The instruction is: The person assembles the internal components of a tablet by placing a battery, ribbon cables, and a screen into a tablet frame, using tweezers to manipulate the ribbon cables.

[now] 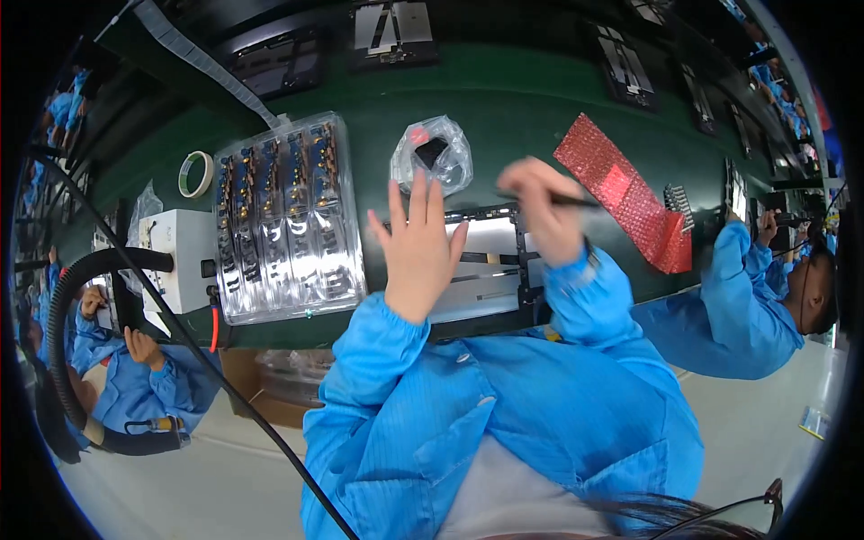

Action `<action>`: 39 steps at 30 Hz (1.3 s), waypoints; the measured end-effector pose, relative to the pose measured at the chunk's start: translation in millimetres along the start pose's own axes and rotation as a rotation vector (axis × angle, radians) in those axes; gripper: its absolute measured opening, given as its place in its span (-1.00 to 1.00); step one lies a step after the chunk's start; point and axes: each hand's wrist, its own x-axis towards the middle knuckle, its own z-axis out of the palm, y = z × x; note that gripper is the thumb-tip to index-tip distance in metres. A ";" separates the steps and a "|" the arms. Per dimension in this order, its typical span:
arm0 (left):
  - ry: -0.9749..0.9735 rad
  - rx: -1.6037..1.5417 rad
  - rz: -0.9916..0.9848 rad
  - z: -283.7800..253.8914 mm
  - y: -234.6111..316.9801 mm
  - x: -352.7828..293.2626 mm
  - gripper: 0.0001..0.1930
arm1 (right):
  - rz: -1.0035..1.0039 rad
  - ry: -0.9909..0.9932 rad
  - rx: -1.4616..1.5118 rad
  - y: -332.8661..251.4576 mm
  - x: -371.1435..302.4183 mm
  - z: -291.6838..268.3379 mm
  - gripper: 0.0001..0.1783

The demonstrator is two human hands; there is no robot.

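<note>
A flat device (pixel 486 297) with silver panels and a black frame, like an opened tablet, lies on the green bench before me. My left hand (pixel 417 243) rests over its left part, palm down, fingers stretched out and apart. Over its right edge, my right hand (pixel 544 209) is slightly blurred and closed around a thin dark pen-like tool (pixel 576 200) pointing right. Whether the tool is tweezers or a pen, I cannot tell. Just beyond my left fingertips is a clear plastic bag (pixel 457 166) with small black pieces and something red inside.
On the left stands a clear plastic tray (pixel 292 270) of blue circuit boards, beside a white box (pixel 189 236) and a tape roll (pixel 209 171). Red bubble wrap (pixel 621 202) lies to the right. A black hose (pixel 58 324) curves at far left. Co-workers sit at both sides.
</note>
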 end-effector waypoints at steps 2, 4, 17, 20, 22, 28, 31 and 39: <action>0.012 0.000 -0.005 24.4 -0.5 9.8 -0.48 | 0.161 0.111 0.143 34.5 31.3 31.6 -0.80; 0.020 0.006 -0.023 43.1 -6.2 11.7 -0.50 | 0.329 0.020 0.145 54.0 46.8 46.5 -0.86; -0.021 -0.052 -0.030 46.1 -13.6 14.6 -0.50 | 0.169 0.066 -0.076 89.5 50.9 62.6 -0.79; -0.006 -0.049 -0.019 47.6 -13.6 14.4 -0.51 | 0.220 0.077 0.001 87.4 50.2 62.6 -0.79; 0.011 -0.053 -0.009 46.8 -13.2 14.2 -0.52 | 0.218 0.082 0.014 88.4 49.7 63.0 -0.79; 0.011 -0.042 -0.005 47.0 -14.1 12.5 -0.53 | 0.164 0.060 -0.084 87.8 49.0 61.8 -0.80; -0.012 -0.021 -0.024 47.2 -14.4 12.1 -0.50 | 0.155 0.079 -0.019 89.5 47.6 62.5 -0.81; 0.040 0.001 -0.005 49.3 -15.9 12.1 -0.53 | 0.179 0.019 -0.072 93.6 49.2 62.7 -0.77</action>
